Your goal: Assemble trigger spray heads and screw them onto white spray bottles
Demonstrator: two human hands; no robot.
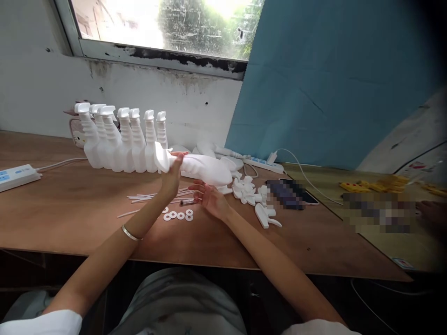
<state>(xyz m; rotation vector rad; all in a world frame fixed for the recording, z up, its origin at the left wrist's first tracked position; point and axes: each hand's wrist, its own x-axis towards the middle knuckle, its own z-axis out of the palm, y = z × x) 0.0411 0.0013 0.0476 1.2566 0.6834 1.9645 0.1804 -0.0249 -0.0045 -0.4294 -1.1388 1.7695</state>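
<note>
A white spray bottle [207, 170] lies tilted almost level above the table, its trigger head pointing left. My left hand [173, 174] is wrapped round the bottle's neck, just below the head. Under the bottle's body, my right hand [212, 200] has its fingers apart and slightly bent; whether they touch the bottle is unclear. Beside those fingertips is a small clear piece with a dark end [186, 202]. Thin white tubes [139, 197] and flat white rings [180, 216] lie on the table near my left forearm. White trigger heads [244, 190] are heaped right of my right hand.
Several white spray bottles [127, 144] stand in a row by the wall. More white bottles [206, 149] lie behind my hands. Power strips [261, 164] sit at the back and far left. A phone [307, 193] and a single trigger head [262, 216] lie rightward. Another person's hand [431, 211] shows at far right.
</note>
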